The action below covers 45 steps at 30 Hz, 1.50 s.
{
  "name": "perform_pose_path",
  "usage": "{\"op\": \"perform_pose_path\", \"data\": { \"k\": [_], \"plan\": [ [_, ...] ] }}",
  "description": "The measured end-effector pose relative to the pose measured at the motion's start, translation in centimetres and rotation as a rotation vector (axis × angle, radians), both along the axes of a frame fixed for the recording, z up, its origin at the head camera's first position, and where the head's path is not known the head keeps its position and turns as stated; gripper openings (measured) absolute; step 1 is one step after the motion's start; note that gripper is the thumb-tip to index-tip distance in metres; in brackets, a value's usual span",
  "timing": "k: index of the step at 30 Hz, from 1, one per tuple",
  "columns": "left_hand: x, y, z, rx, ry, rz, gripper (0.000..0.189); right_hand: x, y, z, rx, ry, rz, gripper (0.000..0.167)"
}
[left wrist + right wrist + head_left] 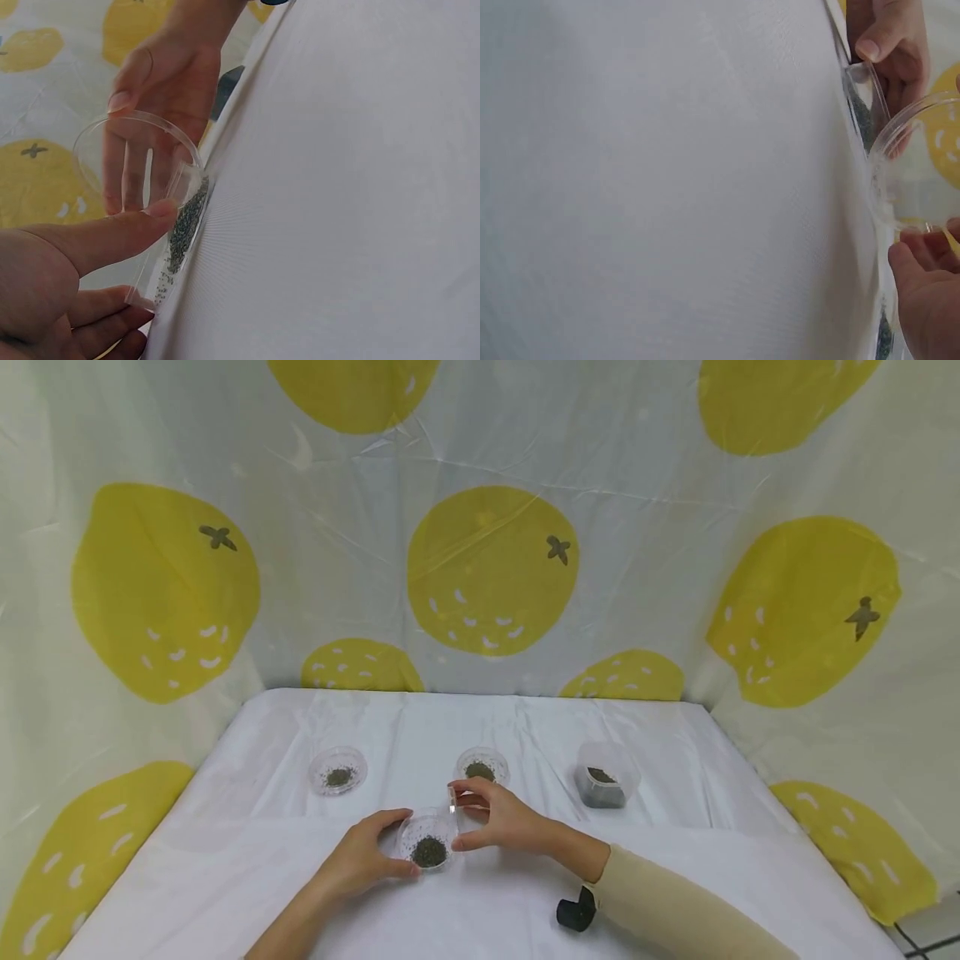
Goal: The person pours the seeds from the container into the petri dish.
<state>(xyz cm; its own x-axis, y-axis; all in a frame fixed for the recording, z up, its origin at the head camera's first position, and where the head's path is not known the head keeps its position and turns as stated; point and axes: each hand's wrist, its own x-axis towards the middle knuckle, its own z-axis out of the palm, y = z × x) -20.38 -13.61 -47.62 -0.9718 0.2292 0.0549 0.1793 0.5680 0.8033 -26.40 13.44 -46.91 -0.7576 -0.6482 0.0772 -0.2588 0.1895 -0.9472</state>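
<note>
In the head view, a round clear petri dish (408, 832) stands on the white cloth with a heap of dark green dried flakes (429, 852) inside. My left hand (363, 856) grips its left side, thumb at the front and fingers behind. My right hand (498, 818) pinches a clear round lid (452, 800), held upright on edge at the dish's right side. The left wrist view shows the lid (169, 124) tilted up beside the dish (141, 291), apart from or just touching its rim; I cannot tell which. From the right wrist, the lid (911, 199) partly hides the dish.
Behind stand two more clear dishes with green flakes, a left one (317, 770) and a middle one (483, 753). A square clear tub (600, 795) with dark contents is at the back right. A black device (576, 912) sits by my right sleeve. A lemon-print curtain (645, 577) encloses the table.
</note>
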Motion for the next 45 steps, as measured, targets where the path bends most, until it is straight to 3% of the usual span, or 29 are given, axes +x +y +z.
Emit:
{"op": "perform_pose_path", "data": {
  "k": [9,16,30,45],
  "plan": [
    [-0.2,0.1,0.0,0.004,0.015,-0.006,0.084,-0.2,-0.8,0.9,0.013,0.048,0.036,0.083],
    [-0.2,0.0,-0.1,0.013,-0.015,-0.02,0.086,0.0,-2.0,0.9,0.133,0.122,0.051,0.085],
    [-0.1,-0.1,-0.1,0.026,-0.055,-0.014,0.091,0.3,-3.0,0.7,0.259,0.275,0.01,0.088],
    [-0.2,-0.1,-0.1,0.031,-0.029,-0.006,0.092,0.4,-3.9,0.3,0.443,0.444,0.014,0.096]
  ]
}}
